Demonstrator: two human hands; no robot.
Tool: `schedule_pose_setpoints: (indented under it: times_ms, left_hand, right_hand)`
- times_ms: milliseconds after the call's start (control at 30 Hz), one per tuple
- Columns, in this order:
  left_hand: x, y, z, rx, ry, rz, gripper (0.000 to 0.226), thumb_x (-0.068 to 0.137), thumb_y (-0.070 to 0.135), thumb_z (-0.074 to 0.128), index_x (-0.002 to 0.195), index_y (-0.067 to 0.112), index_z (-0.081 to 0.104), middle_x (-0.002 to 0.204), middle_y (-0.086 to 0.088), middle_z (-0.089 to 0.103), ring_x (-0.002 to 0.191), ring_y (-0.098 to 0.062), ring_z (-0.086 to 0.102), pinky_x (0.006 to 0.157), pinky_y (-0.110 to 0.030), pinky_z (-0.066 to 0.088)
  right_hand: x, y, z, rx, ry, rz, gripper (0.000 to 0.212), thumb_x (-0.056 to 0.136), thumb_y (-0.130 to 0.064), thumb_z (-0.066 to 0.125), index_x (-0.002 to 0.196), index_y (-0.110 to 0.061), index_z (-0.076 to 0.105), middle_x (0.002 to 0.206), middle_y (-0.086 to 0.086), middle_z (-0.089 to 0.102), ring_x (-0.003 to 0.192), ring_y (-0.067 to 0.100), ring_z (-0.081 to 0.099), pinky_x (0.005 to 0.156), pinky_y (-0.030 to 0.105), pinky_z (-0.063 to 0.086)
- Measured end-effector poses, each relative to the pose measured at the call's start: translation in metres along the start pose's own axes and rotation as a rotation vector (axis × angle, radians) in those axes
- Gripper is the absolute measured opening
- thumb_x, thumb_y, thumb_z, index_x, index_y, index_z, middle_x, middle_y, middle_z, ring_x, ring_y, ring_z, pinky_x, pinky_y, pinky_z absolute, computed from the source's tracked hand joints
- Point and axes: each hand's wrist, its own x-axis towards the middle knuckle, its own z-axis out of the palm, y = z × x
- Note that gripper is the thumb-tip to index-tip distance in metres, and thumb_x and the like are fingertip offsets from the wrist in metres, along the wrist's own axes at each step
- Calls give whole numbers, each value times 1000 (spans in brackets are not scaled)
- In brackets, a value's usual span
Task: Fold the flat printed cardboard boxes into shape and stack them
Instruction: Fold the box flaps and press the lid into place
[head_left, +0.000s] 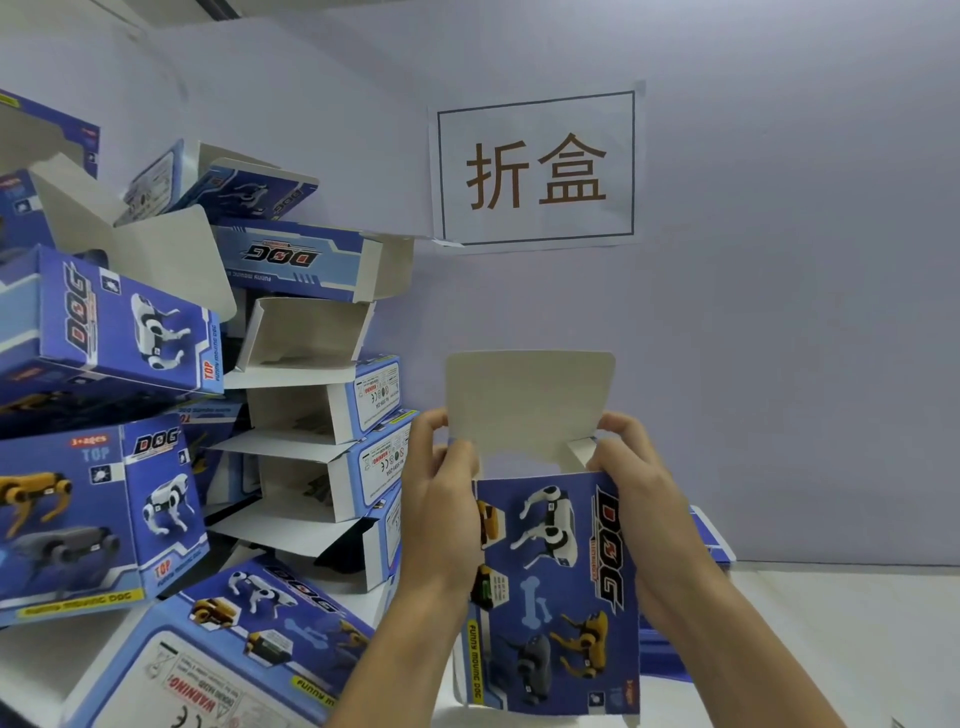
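I hold a blue printed cardboard box (556, 587) with robot-dog pictures upright in front of me, its white top flap (530, 400) standing open. My left hand (441, 504) grips the box's left side, fingers curled at the upper corner. On the right side, my right hand (639, 509) grips the box, fingertips pinching by a small side flap near the top. A pile of folded boxes (171, 415) of the same print, many with open flaps, is heaped at the left.
A paper sign (537, 169) with two characters is taped to the pale wall ahead. A low stack of blue flat cardboard (711, 540) lies on the white table (841, 623) behind my right hand.
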Motion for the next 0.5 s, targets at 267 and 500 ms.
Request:
schedule_pose_setpoints:
  times_ms: [267, 500]
  left_hand:
    - [3, -1, 0, 79, 9, 174, 53, 102, 8, 42, 92, 52, 69, 90, 13, 72, 81, -8, 66, 66, -28, 54]
    - [-1, -9, -1, 4, 119, 284, 42, 85, 36, 31, 87, 20, 70, 113, 3, 71, 109, -11, 64, 69, -15, 52]
  right_hand:
    - [1, 3, 1, 26, 24, -54, 32, 96, -13, 43, 100, -42, 57, 58, 1, 58, 48, 18, 57, 43, 30, 47]
    - [-1, 10, -5, 212, 120, -148, 45, 80, -43, 39, 95, -12, 68, 98, 15, 73, 82, 36, 64, 63, 37, 51]
